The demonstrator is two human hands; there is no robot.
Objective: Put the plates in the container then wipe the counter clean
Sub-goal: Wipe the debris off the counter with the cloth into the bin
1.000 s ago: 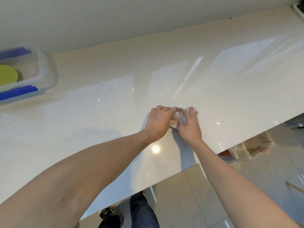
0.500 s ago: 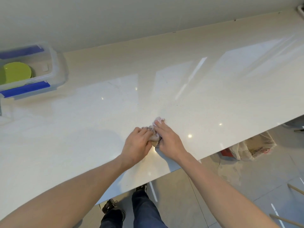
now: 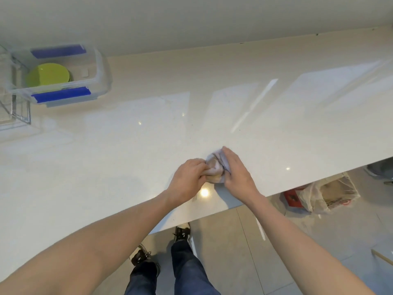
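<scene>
A crumpled pale cloth (image 3: 215, 168) lies on the glossy cream counter (image 3: 276, 116) close to its front edge. My left hand (image 3: 187, 179) grips the cloth from the left and my right hand (image 3: 238, 173) presses on it from the right. Far to the left, against the wall, stands a clear plastic container (image 3: 100, 67) with blue clips. A lime green plate (image 3: 48, 75) lies inside it.
A clear acrylic stand (image 3: 14, 107) sits at the far left edge of the counter. Below the front edge is tiled floor with my shoes and a plastic bag (image 3: 327, 194) holding papers. The wall runs along the counter's back.
Both hands with the cloth slid from the right toward the front edge, then slightly back right. The view swung left, bringing the container and plate more into sight.
</scene>
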